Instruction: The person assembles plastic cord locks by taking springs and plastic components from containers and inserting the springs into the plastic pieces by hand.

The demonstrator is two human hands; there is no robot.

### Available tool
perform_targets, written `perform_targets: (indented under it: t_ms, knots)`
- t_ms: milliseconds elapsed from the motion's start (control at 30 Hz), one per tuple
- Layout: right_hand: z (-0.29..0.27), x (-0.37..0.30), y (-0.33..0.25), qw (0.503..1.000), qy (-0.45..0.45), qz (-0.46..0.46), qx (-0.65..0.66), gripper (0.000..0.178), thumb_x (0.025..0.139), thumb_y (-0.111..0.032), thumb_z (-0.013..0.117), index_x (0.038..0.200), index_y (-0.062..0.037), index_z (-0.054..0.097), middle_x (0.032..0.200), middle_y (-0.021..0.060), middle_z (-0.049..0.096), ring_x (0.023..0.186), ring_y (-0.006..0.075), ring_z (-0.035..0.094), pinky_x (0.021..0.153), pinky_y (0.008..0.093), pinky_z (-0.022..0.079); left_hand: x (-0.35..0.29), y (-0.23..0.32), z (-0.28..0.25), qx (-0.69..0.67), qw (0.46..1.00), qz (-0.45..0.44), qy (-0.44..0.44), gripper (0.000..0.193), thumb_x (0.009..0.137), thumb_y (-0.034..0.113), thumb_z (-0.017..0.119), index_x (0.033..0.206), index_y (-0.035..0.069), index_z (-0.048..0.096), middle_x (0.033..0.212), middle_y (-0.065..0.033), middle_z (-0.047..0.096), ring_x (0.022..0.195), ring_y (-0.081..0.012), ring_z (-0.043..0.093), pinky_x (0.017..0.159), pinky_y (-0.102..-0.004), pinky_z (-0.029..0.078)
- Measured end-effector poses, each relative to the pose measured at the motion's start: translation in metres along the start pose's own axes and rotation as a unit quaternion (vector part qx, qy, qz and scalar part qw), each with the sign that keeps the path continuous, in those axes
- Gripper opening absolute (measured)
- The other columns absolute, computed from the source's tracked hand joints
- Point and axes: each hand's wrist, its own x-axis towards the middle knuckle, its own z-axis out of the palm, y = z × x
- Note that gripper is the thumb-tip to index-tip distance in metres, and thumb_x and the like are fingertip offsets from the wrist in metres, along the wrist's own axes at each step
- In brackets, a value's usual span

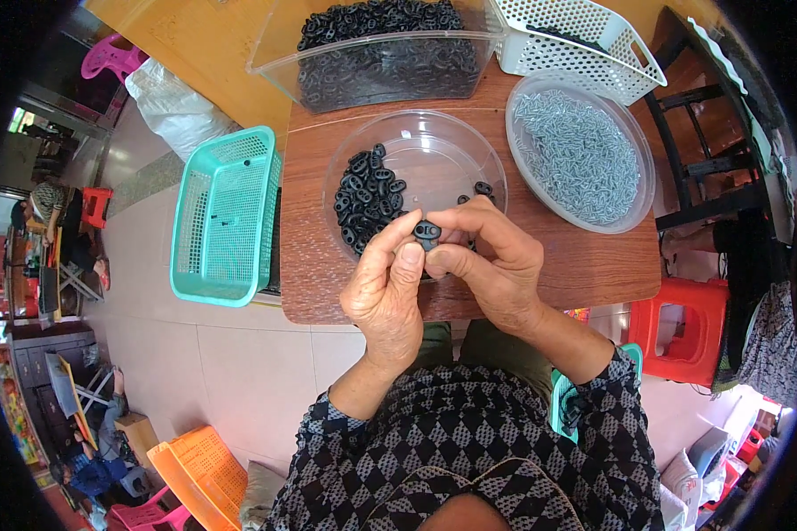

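A small black two-holed plastic cord lock (427, 232) is pinched between both hands, over the near rim of a round clear tub (434, 150). My left hand (388, 279) grips its left side with thumb and forefinger. My right hand (498, 258) pinches the right side; whether its fingers also hold a smaller part is hidden. Inside the tub, a pile of similar black cord locks (363, 199) lies at the left, and a few more sit at the right, partly behind my right hand.
On the brown table (319, 288), a bowl of small metal springs (580, 155) stands at the right. A clear bin of black parts (385, 53) and a white perforated basket (576, 53) are at the back. A green basket (226, 217) sits left, a red stool (682, 332) right.
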Motion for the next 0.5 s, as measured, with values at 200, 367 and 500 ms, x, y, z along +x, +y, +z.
perform_targets:
  t_ms: [200, 367, 500]
  knots:
    - [0.0043, -0.0015, -0.0037, 1.000, 0.010, -0.007, 0.014, 0.030, 0.074, 0.000, 0.070, 0.104, 0.0002, 0.064, 0.083, 0.0056, 0.059, 0.072, 0.0107, 0.055, 0.061, 0.0230, 0.047, -0.0044, -0.0003, 0.0044, -0.005, 0.999, 0.014, 0.036, 0.026, 0.089, 0.008, 0.061, 0.111, -0.006, 0.059, 0.098, -0.0060, 0.062, 0.086, -0.0099, 0.054, 0.078, -0.0242, 0.046]
    - [0.0059, -0.0014, -0.0015, 0.999, 0.017, -0.037, 0.000, 0.030, 0.073, 0.000, 0.071, 0.103, 0.0002, 0.064, 0.081, 0.0055, 0.060, 0.071, 0.0115, 0.055, 0.060, 0.0238, 0.046, -0.0064, -0.0043, 0.0042, 0.001, 0.998, 0.033, 0.046, 0.025, 0.090, 0.009, 0.060, 0.110, -0.007, 0.059, 0.090, -0.0023, 0.059, 0.079, -0.0074, 0.052, 0.072, -0.0212, 0.045]
    - [0.0074, -0.0016, -0.0022, 0.997, 0.023, -0.058, -0.032, 0.029, 0.072, -0.001, 0.071, 0.101, -0.0003, 0.065, 0.081, 0.0055, 0.060, 0.071, 0.0131, 0.055, 0.059, 0.0243, 0.046, -0.0085, -0.0079, 0.0030, 0.018, 0.998, 0.036, 0.053, 0.025, 0.091, 0.009, 0.058, 0.110, -0.007, 0.058, 0.090, -0.0021, 0.058, 0.079, -0.0071, 0.052, 0.073, -0.0207, 0.045]
